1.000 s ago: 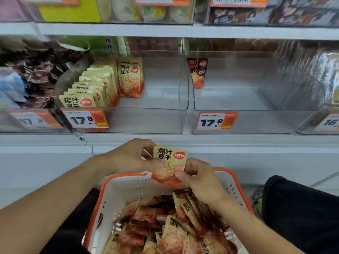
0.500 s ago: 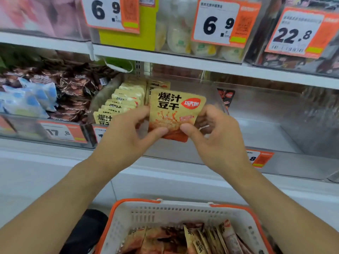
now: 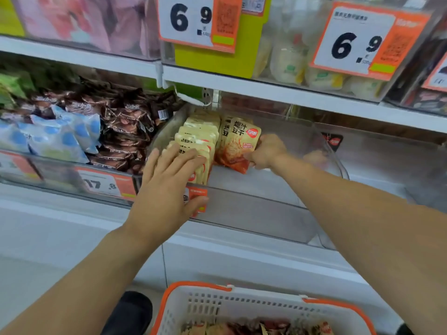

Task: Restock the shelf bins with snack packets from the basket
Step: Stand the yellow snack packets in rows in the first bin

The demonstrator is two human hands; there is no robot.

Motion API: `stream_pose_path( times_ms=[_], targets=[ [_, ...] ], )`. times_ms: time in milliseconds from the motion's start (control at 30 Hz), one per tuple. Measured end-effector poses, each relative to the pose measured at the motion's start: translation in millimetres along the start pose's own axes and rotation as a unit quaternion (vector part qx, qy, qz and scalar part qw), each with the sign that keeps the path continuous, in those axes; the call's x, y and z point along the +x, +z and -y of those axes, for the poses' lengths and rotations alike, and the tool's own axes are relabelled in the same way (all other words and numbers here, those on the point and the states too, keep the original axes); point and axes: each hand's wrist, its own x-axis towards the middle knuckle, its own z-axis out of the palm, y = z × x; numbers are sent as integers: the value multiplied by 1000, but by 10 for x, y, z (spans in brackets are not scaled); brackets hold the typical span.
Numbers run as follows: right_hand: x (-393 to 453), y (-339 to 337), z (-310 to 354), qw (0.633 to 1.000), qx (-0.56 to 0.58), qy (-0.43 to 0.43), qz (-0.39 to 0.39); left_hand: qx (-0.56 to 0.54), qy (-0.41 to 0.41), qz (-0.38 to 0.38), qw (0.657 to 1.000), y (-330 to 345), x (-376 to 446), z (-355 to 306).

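- I look at a white metal store shelf with tiers of goods; the upper tier carries white-and-orange paper price cards reading 6.9.
- On the middle tier sits a clear, glossy plastic bin with a curved right wall and a low front lip; its floor is bare toward the right side.
- Along the bin's left wall stands a row of flat cream-yellow foil packets, upright and packed face to back, running from the front lip toward the rear.
- My right hand reaches into the bin, fingers curled round the lower right edge of a flat cream-and-orange snack packet with dark characters and a red oval logo.
- That packet stands near the bin's rear, just beside the row's right flank, its long axis roughly vertical, top tipped slightly to the right, printed face toward me.
- My left hand lies flat with fingers straight and spread on the tops of the front packets, thumb down over the front lip by an orange price tag.
- The bin to the left holds crinkled brown wrappers and pale blue-dotted pouches.
- At the bottom edge of the view is a white perforated plastic basket with an orange rim, with reddish packets inside.
- A black shoe shows on the pale floor beside the basket.
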Motion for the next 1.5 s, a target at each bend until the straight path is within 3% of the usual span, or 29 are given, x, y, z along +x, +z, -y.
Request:
stream_pose_path(
  times_ms=[133,333,633,767,833,900,933,1000,1167,1333,1500],
  targets=[
    [185,125,60,999,-39,-1,-15,-4,3,0,1000,22,6,19],
    [227,293,-12,998,7,-5,-61,-1,16,2,1000,71,22,48],
    [17,100,19,999,-11,16,-30,-5,33,2,999,66,-3,119],
    [-399,-215,24,993,20,-92,-69,-58,31,-54,996,-22,-9,-22],
    [-885,-364,-11,975,7,-207,-80,-92,52,-140,985,-153,-21,-196],
    [-1439,-451,-187,944,-11,-324,-64,-118,73,-168,976,-199,-69,-418],
    [-1698,-460,-320,933,-12,-357,-37,-136,76,-151,976,-160,-119,-531],
    [-2076,-367,-688,939,-15,-339,44,-177,58,-72,980,28,-317,-769],
    [-2595,317,-1802,962,-55,-161,215,-184,-42,216,958,731,-1126,-1225],
    [-3225,888,-2713,961,-38,28,272,-163,-112,410,890,1242,-1947,-1560],
    [-3625,1167,-2949,949,-18,120,291,-99,-180,485,850,1434,-2400,-1729]
  ],
)
